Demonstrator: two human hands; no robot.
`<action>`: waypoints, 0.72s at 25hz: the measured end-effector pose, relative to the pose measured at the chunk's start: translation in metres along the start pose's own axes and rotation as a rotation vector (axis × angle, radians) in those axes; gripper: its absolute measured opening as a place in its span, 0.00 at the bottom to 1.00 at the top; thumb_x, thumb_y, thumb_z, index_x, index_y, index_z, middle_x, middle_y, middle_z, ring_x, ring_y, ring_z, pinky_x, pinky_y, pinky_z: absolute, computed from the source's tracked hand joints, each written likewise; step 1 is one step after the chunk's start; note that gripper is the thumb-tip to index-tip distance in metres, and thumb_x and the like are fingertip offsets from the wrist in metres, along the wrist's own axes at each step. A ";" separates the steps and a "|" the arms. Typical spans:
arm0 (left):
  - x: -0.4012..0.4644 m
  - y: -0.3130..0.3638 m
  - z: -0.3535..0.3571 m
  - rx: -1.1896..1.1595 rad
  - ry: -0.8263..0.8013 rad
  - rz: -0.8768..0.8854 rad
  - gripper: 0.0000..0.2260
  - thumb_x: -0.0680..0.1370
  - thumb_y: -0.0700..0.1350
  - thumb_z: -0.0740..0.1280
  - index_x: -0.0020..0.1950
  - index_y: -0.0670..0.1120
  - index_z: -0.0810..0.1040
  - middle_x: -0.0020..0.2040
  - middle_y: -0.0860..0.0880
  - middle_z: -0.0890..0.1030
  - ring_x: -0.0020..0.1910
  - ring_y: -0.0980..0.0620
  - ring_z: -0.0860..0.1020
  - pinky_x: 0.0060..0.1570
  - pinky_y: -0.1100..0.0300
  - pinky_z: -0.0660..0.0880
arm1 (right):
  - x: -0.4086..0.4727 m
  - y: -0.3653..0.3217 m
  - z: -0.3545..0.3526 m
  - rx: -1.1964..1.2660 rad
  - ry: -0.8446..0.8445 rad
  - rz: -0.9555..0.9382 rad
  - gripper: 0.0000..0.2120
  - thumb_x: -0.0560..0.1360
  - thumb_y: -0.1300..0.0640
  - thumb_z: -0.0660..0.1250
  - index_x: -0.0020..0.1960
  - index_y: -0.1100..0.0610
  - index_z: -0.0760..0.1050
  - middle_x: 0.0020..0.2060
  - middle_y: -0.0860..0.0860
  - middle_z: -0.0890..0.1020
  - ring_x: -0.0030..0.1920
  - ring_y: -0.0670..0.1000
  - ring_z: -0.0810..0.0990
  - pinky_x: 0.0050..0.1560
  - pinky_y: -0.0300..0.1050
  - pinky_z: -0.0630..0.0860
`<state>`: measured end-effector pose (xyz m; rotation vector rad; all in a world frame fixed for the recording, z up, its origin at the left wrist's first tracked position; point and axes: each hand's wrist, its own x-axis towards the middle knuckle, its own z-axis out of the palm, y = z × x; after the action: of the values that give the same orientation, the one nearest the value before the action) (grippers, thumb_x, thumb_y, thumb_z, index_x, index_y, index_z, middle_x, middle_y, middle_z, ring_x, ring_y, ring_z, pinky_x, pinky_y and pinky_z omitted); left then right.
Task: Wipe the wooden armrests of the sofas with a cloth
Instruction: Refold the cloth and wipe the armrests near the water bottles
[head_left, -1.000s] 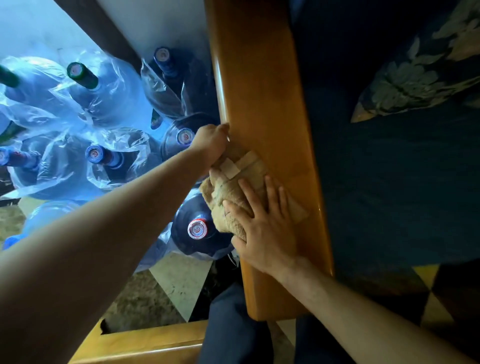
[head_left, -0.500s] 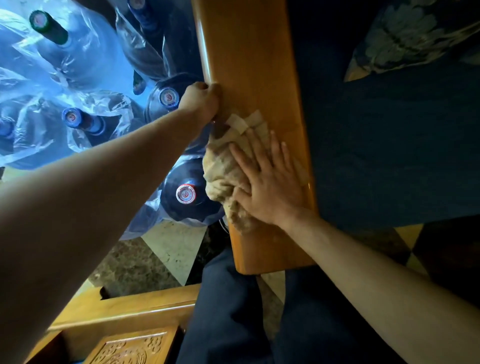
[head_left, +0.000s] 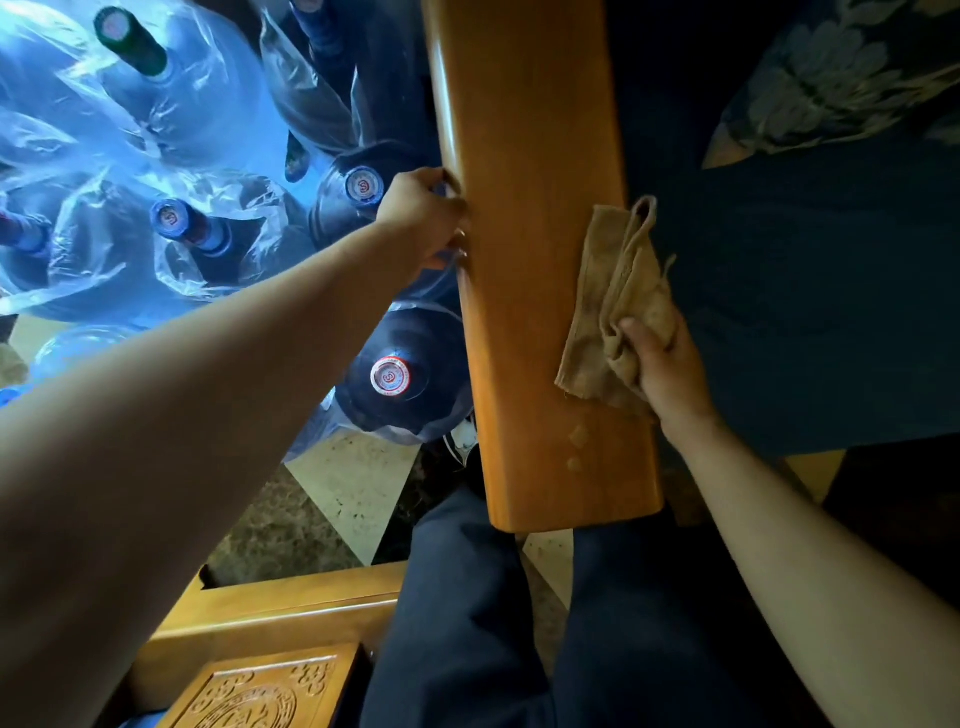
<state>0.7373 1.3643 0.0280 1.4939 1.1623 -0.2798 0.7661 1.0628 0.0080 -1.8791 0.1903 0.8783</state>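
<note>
Right hand (head_left: 670, 364) clenched on a tan cloth (head_left: 613, 306), at the right edge of the wooden armrest (head_left: 530, 260); cloth bunched, draped partly over the wood, partly over the dark blue seat cushion (head_left: 805, 312). Left hand (head_left: 423, 218) curled against the armrest's left edge, fingers closed on the rim. Armrest glossy, orange-brown, long axis running from top of frame to lower centre, rounded end nearest the person; two small wet spots near that end. Left of frame: large water bottles (head_left: 395, 374) in clear plastic bags, crowded against the armrest on a tiled floor (head_left: 337, 483). Upper right: patterned pillow (head_left: 841, 78). Bottom left: carved wooden furniture (head_left: 260, 686).
</note>
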 end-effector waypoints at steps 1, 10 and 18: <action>-0.001 0.000 -0.001 -0.004 0.011 -0.008 0.13 0.79 0.36 0.67 0.61 0.47 0.79 0.45 0.43 0.84 0.42 0.41 0.87 0.41 0.44 0.85 | -0.011 0.006 0.005 -0.129 0.078 -0.012 0.35 0.77 0.41 0.71 0.80 0.43 0.63 0.71 0.49 0.77 0.70 0.54 0.77 0.55 0.42 0.82; -0.001 0.002 -0.002 0.240 0.179 0.068 0.05 0.72 0.41 0.72 0.42 0.50 0.79 0.44 0.47 0.84 0.43 0.43 0.85 0.46 0.50 0.84 | -0.065 0.004 0.153 -1.239 0.115 -0.502 0.54 0.66 0.34 0.76 0.84 0.39 0.49 0.84 0.60 0.47 0.78 0.79 0.46 0.76 0.77 0.48; -0.038 -0.005 0.024 0.277 0.196 0.055 0.16 0.70 0.35 0.69 0.52 0.52 0.79 0.47 0.46 0.82 0.43 0.42 0.84 0.35 0.51 0.82 | -0.080 0.051 0.041 -1.167 0.116 -0.544 0.43 0.75 0.30 0.58 0.85 0.43 0.49 0.85 0.54 0.47 0.82 0.69 0.50 0.80 0.68 0.51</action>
<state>0.7252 1.3239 0.0445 1.8266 1.2731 -0.2692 0.6636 1.0532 0.0132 -2.8192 -0.9187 0.4921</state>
